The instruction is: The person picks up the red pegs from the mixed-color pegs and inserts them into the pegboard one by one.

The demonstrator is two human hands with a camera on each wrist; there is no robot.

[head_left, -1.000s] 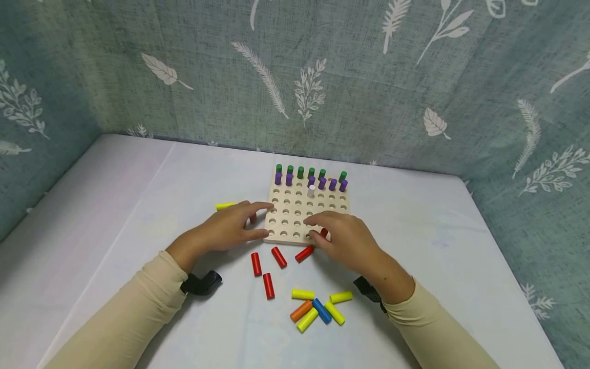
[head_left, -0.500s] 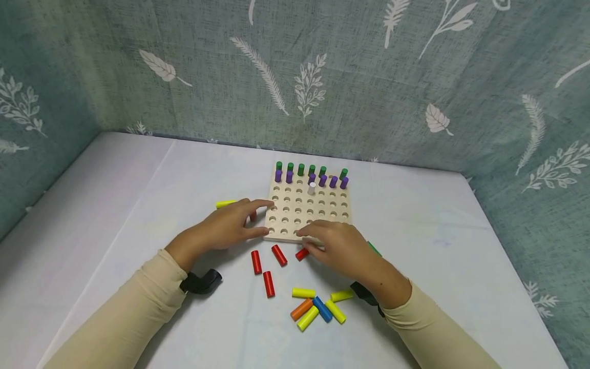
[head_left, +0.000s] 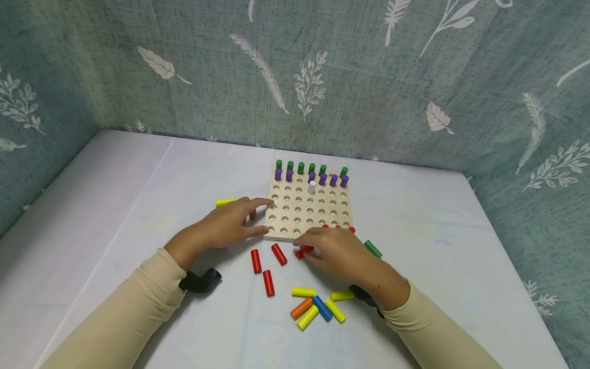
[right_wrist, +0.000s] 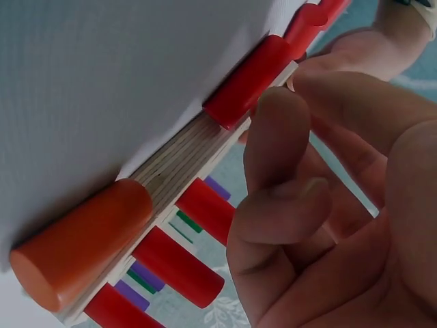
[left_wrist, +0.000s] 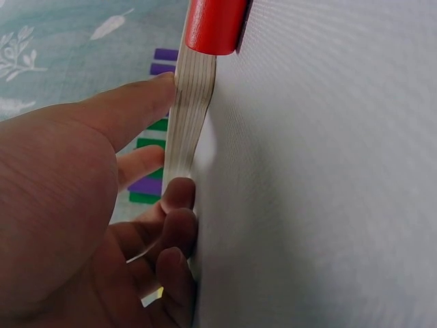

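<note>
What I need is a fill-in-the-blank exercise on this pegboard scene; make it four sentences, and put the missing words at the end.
1. In the board, the far row of pegs is coloured ____.
2. The lone peg standing just in front of the purple pegs is ____.
3. The right hand has its fingers at a loose peg coloured ____.
4. Apart from yellow pegs, the only one lying next to the blue peg is ____.

Missing words: green; white; red; orange.

A red cylindrical peg (head_left: 303, 252) lies slantwise just beside the flat, pale pegboard (head_left: 277, 236).
</note>
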